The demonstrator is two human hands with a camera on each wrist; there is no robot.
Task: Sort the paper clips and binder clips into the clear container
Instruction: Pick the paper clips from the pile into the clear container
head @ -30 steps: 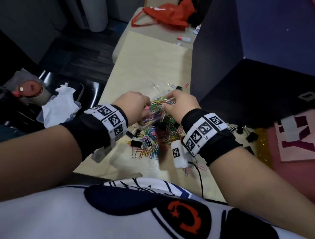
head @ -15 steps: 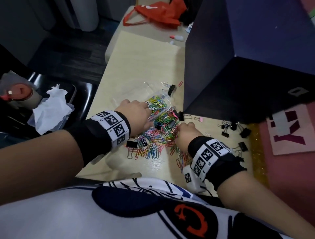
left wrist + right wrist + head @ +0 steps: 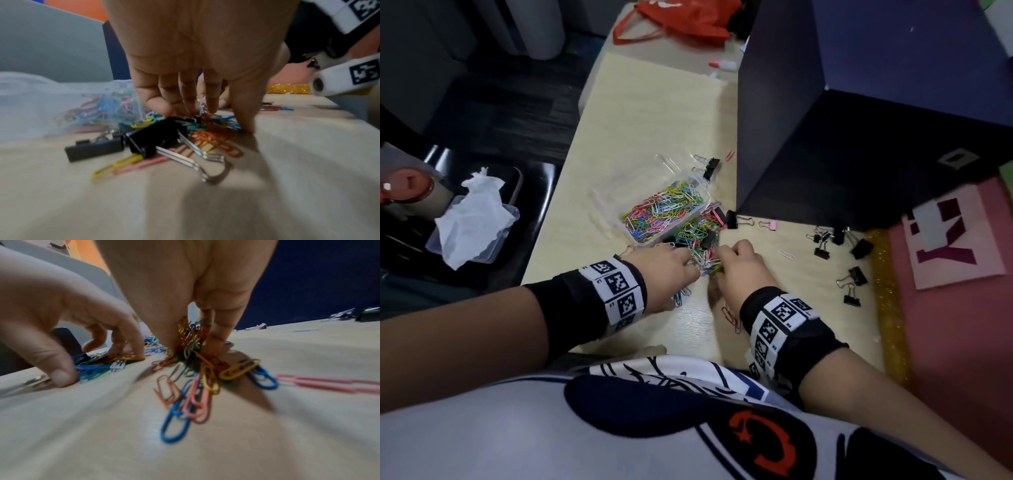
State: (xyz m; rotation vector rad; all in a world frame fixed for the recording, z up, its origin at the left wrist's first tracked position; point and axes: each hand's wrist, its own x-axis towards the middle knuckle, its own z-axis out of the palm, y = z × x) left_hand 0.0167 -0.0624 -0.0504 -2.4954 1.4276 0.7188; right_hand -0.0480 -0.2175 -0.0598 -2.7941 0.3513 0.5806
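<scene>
A clear container (image 3: 608,202) holding many coloured paper clips stands on the pale table; it shows blurred in the left wrist view (image 3: 41,99). Just in front of it lies a loose pile of paper clips (image 3: 700,236) mixed with black binder clips (image 3: 152,139). My left hand (image 3: 690,264) reaches into the pile's near left side, its curled fingers (image 3: 211,104) and thumb (image 3: 60,376) closing on clips against the table. My right hand (image 3: 719,257) pinches a bunch of coloured clips (image 3: 192,335) between thumb and fingers at the pile's near right.
A dark blue box (image 3: 859,137) stands right behind the pile. Several black binder clips (image 3: 858,248) and a pink one (image 3: 772,225) lie scattered to the right. More binder clips (image 3: 710,168) sit beyond the container. A pink mat (image 3: 962,308) borders the table's right edge.
Both hands have come down from the container to the near side of the loose pile. The container, held a second ago, now stands free on the table.
</scene>
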